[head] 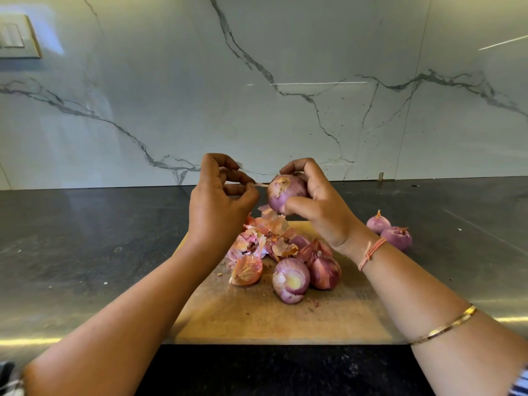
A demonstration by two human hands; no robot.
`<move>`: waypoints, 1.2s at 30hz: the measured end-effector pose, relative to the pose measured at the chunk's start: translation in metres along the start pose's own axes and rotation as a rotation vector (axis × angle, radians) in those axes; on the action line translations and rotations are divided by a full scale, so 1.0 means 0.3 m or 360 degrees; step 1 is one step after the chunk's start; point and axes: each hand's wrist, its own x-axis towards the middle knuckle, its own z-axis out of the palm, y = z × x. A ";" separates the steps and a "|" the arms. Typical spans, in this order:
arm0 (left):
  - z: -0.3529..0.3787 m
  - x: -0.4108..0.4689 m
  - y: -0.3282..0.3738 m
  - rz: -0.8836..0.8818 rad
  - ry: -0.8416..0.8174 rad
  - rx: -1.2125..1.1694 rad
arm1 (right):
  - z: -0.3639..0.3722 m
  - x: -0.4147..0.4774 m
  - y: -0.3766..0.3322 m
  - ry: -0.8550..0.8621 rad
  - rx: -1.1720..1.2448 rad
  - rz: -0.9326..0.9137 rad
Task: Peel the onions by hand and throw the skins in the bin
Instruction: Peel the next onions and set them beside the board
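The right hand (320, 204) grips the onion (285, 192), raised over the far end of the board (257, 318). Just left of it, the left hand (220, 201) pinches a skin strip (261, 184) that runs sideways between the two hands.

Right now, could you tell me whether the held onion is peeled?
Nearly: the onion shows smooth purple flesh, and the left hand pinches a thin skin strip.

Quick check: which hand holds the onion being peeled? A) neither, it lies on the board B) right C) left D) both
B: the right hand grips the onion, while the left hand only pinches a strip of skin beside it.
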 end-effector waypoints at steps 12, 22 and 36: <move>-0.018 0.017 -0.042 -0.0024 -0.0033 0.0158 | -0.029 0.005 -0.024 0.0014 0.0881 0.0337; 0.008 -0.013 -0.033 0.0454 -0.0382 0.0179 | -0.025 0.005 -0.003 -0.0117 0.0825 0.0306; 0.005 -0.001 -0.066 0.0640 -0.0433 0.0412 | -0.003 -0.006 -0.010 -0.0260 0.0871 0.0336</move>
